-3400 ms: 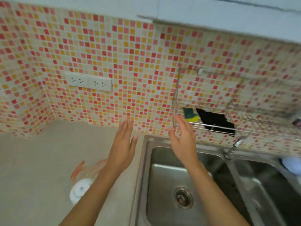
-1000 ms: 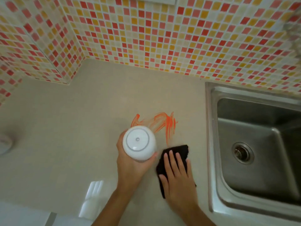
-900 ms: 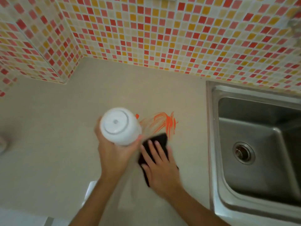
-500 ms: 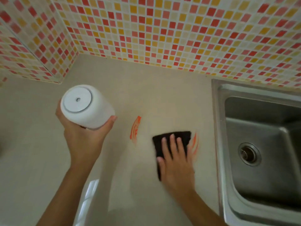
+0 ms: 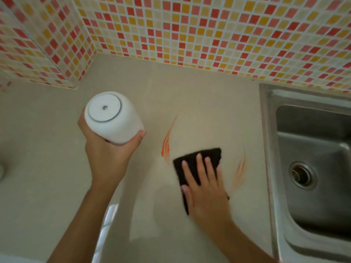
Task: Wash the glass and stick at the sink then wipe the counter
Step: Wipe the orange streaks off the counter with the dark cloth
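Your left hand (image 5: 106,154) grips the white container (image 5: 114,120), your right hand (image 5: 206,188) presses flat-fingered on the black cloth (image 5: 197,158), and orange streaks (image 5: 166,147) remain on the counter (image 5: 190,92).

Home kitchen — steel sink (image 5: 311,168), mosaic-tiled wall (image 5: 190,29), beige counter (image 5: 47,168).

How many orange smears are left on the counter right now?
2. One orange smear lies left of the black cloth, near the white container; a fainter smear lies right, toward the sink. More may hide under the cloth.
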The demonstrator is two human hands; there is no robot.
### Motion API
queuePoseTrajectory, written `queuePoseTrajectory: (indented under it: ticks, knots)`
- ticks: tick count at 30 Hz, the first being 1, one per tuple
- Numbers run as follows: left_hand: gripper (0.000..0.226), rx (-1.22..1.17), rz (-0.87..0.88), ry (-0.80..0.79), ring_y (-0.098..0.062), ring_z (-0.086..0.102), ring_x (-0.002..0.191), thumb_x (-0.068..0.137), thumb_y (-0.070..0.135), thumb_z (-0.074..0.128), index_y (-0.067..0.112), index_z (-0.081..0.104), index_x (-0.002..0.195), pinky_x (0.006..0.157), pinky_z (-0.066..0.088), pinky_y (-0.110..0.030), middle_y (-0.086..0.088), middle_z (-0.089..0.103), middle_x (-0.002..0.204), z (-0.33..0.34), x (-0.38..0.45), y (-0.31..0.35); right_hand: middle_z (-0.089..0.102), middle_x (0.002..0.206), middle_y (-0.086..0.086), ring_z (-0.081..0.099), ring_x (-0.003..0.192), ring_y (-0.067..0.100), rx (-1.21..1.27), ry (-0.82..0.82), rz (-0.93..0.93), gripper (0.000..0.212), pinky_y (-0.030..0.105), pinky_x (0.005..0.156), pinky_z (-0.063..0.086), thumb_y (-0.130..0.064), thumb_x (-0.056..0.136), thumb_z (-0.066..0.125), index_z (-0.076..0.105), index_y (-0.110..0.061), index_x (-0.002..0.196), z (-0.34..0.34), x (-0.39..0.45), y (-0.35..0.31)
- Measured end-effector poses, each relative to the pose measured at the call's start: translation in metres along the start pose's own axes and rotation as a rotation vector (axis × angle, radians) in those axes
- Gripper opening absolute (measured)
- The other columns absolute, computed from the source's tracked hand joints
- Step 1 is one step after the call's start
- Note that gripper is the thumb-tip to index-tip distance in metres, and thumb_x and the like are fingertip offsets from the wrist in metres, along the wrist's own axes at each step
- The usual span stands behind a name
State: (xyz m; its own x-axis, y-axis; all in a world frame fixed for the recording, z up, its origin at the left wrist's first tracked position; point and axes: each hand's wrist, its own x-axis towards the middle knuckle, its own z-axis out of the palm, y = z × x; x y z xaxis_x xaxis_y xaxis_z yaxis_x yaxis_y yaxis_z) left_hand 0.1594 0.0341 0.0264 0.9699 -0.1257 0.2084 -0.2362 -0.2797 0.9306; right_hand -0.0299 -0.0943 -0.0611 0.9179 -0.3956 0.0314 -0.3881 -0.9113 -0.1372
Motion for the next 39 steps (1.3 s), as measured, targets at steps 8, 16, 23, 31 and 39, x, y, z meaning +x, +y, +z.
queuePoseTrajectory:
  ticks: [8,16,23,31,39]
  knots:
    - [0.105,-0.006,0.004,0.023,0.004,0.051,0.118,0.059,0.032,0.090,0.024,0.025,0.142,0.102,0.046,-0.030,0.021,0.049,0.128,0.027,-0.009,0.007,0.016,0.158,0.012,0.011,0.146,0.031,0.072,-0.011,0.037,0.053,0.049,0.116,0.004,-0.045,0.099,0.025,0.022,-0.031,0.150,0.014,0.188,-0.011]
    - [0.104,-0.001,-0.003,0.088,0.009,0.050,0.116,0.058,0.036,0.088,0.027,0.025,0.141,0.100,0.044,-0.018,0.016,0.048,0.135,0.009,-0.004,0.009,0.017,0.157,0.015,0.011,0.146,0.033,0.122,0.017,0.088,0.055,0.053,0.116,0.009,-0.043,0.098,0.023,0.018,-0.027,0.151,0.009,0.104,-0.032]
    - [0.104,0.009,0.029,0.032,0.006,0.049,0.120,0.059,0.031,0.089,0.025,0.025,0.141,0.104,0.045,-0.037,0.023,0.047,0.129,0.017,0.001,0.008,0.024,0.156,0.014,0.018,0.144,0.032,0.087,0.010,0.003,0.055,0.052,0.116,0.013,-0.047,0.097,0.026,0.027,-0.030,0.149,0.011,0.130,-0.013]
    - [0.107,0.018,0.019,-0.017,0.001,0.053,0.118,0.055,0.041,0.090,0.028,0.026,0.140,0.101,0.047,-0.039,0.019,0.050,0.131,0.023,-0.019,0.008,-0.010,0.159,0.011,-0.011,0.146,0.028,0.046,-0.176,0.286,0.057,0.048,0.117,-0.006,-0.048,0.099,0.008,-0.006,-0.028,0.151,-0.001,0.276,0.058]
    - [0.107,-0.033,0.011,-0.066,0.013,0.050,0.111,0.055,0.041,0.085,0.026,0.026,0.142,0.090,0.040,-0.003,0.026,0.048,0.124,0.048,-0.011,0.028,0.019,0.157,0.013,0.015,0.145,0.032,0.046,-0.022,0.161,0.058,0.052,0.115,0.014,-0.047,0.098,0.024,0.017,-0.027,0.151,-0.008,-0.003,0.027]
